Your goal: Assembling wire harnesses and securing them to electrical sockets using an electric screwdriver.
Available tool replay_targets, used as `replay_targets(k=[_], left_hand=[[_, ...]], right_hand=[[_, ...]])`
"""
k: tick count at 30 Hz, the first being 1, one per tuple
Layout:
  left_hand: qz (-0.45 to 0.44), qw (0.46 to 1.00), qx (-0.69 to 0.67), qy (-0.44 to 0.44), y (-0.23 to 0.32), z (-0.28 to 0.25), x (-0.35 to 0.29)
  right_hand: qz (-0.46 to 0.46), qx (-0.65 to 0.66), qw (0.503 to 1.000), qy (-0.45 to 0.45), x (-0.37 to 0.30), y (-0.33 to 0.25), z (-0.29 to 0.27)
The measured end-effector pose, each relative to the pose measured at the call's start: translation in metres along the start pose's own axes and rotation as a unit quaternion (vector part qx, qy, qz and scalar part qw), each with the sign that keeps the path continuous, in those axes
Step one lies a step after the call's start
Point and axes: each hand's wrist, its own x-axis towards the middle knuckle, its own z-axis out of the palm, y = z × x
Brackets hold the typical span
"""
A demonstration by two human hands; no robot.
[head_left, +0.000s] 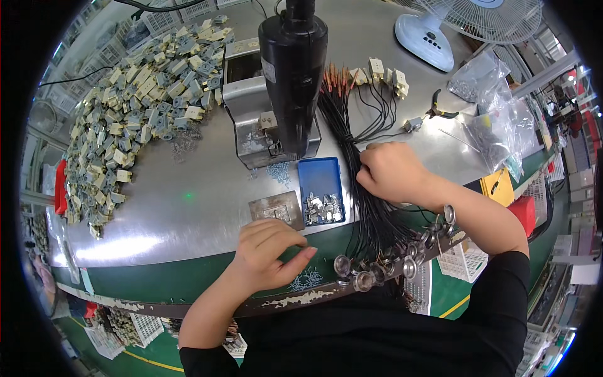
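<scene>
With the blue tray (pixel 321 174) as clock centre, I count two grips, my left grip (pixel 269 254) at seven and my right grip (pixel 394 173) at three, one black cable bundle (pixel 372 217) at three, and one metal plate (pixel 269 208) at eight. My counter (pixel 207 204) also bears one pair of pliers (pixel 445 114) at two and one fan (pixel 422 47) at one. The connector heap (pixel 146 94) at ten is too crowded to count.

Over on the left of the surface (pixel 163 207), connectors (pixel 147 94) lie heaped, with the machine (pixel 292 75) standing just to their right. Before it sits the tray (pixel 319 173), metal pieces (pixel 323 208) inside, cables (pixel 372 220) along its right side, and behind the pliers (pixel 446 114), the fan (pixel 422 44)!
</scene>
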Motion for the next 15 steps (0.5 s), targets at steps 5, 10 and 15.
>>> replay_targets(k=[5,10,15], left_hand=[[-0.034,0.996,-0.021,-0.081,0.017,0.015,0.018],[-0.105,0.978,-0.087,-0.161,0.026,0.041,0.047],[-0.071,0.971,-0.066,-0.219,0.009,0.061,0.051]], right_hand=[[-0.047,-0.011,0.996,0.073,-0.003,0.002,-0.005],[0.113,0.483,0.868,0.033,0.001,0.023,0.006],[0.137,0.668,0.727,-0.076,-0.014,0.008,-0.002]])
